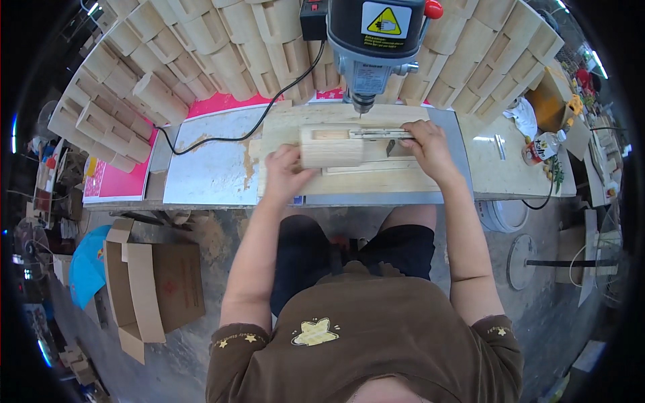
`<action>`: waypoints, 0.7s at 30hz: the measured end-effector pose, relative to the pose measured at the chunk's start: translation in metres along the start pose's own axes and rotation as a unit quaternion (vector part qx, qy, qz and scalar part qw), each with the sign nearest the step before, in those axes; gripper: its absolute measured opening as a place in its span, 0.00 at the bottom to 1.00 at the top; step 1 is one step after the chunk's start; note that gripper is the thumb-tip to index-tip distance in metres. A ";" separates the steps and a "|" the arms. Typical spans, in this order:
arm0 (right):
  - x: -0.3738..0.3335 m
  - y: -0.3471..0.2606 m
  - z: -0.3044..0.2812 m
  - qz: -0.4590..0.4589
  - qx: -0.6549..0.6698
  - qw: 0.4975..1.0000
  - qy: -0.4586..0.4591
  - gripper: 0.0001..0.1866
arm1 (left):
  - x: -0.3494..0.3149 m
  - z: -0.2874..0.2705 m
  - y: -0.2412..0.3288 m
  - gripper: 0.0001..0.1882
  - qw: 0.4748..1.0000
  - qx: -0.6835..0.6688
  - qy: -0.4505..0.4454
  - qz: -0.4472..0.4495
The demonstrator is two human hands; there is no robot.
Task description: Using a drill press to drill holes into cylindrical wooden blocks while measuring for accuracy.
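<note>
A pale wooden block (330, 153) with rounded sides and a long slot lies sideways on a wooden board (282, 131) under the drill press chuck (363, 104). My left hand (287, 173) grips its left end, with the thumb along the near side. From the slot a narrow metal strip (379, 133) runs out to the right. My right hand (428, 149) is closed on the strip's outer end, between thumb and fingers. How far the strip reaches into the slot I cannot tell. A small dark upright plate (391, 147) stands beside that hand.
Slotted wooden cylinders (161, 97) are stacked along the back, left and right of the drill press (366, 60). A black cable (269, 107) crosses the white sheet at left. A bottle (544, 148) stands at right. On the floor are an opened cardboard box (178, 282) and a white bucket (504, 216).
</note>
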State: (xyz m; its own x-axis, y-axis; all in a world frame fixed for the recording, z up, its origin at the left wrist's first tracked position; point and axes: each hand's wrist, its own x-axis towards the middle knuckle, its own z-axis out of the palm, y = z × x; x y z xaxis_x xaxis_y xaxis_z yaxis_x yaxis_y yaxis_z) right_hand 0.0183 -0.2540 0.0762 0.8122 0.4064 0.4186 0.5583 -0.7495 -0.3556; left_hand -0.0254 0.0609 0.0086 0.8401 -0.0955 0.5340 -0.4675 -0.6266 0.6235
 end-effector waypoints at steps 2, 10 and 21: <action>-0.003 -0.002 0.001 -0.006 -0.006 1.000 0.010 0.15 | -0.014 -0.033 0.005 0.17 0.992 -0.090 0.041 -0.081; -0.012 -0.028 0.006 -0.044 0.008 0.999 0.022 0.15 | -0.011 -0.088 0.040 0.15 0.842 -0.362 0.129 -0.378; -0.017 -0.032 0.002 -0.053 -0.002 0.997 0.047 0.14 | -0.005 -0.046 0.044 0.19 0.797 -0.378 0.024 -0.470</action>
State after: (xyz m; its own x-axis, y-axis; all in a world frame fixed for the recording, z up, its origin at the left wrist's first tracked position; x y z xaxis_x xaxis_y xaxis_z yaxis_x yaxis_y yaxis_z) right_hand -0.0133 -0.2359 0.0785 0.7287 0.4324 0.5310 0.6397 -0.7065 -0.3026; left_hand -0.0627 0.0697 0.0597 0.9144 0.1819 -0.3616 0.3146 0.2426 0.9177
